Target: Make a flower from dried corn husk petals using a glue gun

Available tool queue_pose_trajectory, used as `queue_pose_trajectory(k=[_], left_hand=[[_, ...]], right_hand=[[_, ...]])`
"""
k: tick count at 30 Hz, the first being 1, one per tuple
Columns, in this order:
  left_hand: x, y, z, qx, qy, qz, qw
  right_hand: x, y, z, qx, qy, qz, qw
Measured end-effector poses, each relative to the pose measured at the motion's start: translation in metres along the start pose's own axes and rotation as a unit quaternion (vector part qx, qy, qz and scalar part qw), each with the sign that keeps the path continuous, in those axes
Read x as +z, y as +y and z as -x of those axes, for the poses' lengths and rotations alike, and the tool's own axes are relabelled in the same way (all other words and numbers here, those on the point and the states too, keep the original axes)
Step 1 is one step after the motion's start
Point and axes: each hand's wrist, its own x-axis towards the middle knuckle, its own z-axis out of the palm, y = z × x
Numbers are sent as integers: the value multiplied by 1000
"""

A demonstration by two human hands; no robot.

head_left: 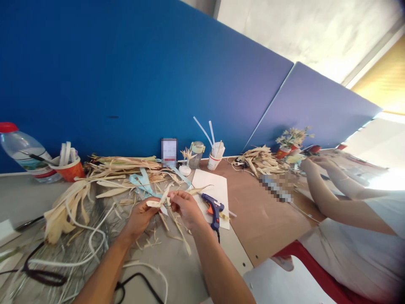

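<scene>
My left hand [141, 215] and my right hand [186, 206] meet over the table, both pinched on a pale dried leaf strip [159, 202] folded between them. The strip's free end sticks up toward the blue ribbon [142, 182] lying behind. A blue hot glue gun [214, 207] rests on a white sheet of paper [211, 184] just right of my right hand. A heap of dried husk strips [104, 173] spreads behind and left of my hands.
At the back left stand a plastic bottle [22, 153] and an orange cup [70, 168]. A glass jar [196, 153] and a cup of glue sticks [215, 157] stand by the blue partition [142, 76]. Another person's arms [329, 190] work at the right beside more husks [257, 159].
</scene>
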Motion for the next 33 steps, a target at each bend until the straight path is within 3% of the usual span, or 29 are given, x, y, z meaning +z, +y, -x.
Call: queue_pose_trajectory(k=[6, 13, 21, 29, 33], left_hand=[[1, 11, 3, 10, 15, -17, 1000], [2, 11, 4, 31, -20, -15, 999], [1, -3, 2, 19, -40, 56, 997], [3, -1, 2, 0, -46, 65, 997], [6, 6, 3, 2, -21, 72, 997]], right_hand=[[5, -17, 19, -20, 9, 178, 984], [13, -14, 27, -29, -28, 326, 945], [12, -4, 24, -15, -8, 241, 970], [11, -2, 22, -19, -11, 227, 974], [13, 3, 19, -29, -20, 199, 979]])
